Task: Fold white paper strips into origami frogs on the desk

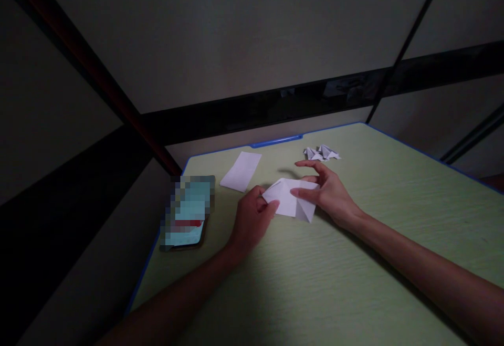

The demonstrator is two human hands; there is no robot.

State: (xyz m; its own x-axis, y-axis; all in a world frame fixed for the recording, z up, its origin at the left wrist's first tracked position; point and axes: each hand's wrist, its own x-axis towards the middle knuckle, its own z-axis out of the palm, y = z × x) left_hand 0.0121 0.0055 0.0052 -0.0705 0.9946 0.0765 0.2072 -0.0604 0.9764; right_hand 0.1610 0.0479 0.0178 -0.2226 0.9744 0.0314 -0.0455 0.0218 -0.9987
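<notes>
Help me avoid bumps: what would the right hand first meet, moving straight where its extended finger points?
The right hand would probably meet the loose white paper, though depth is unclear.

the left hand pinches the folded paper at its left corner, fingers curled; the right hand grips its right side, thumb on top, index finger extended beyond it; both forearms slant in from its near side
</notes>
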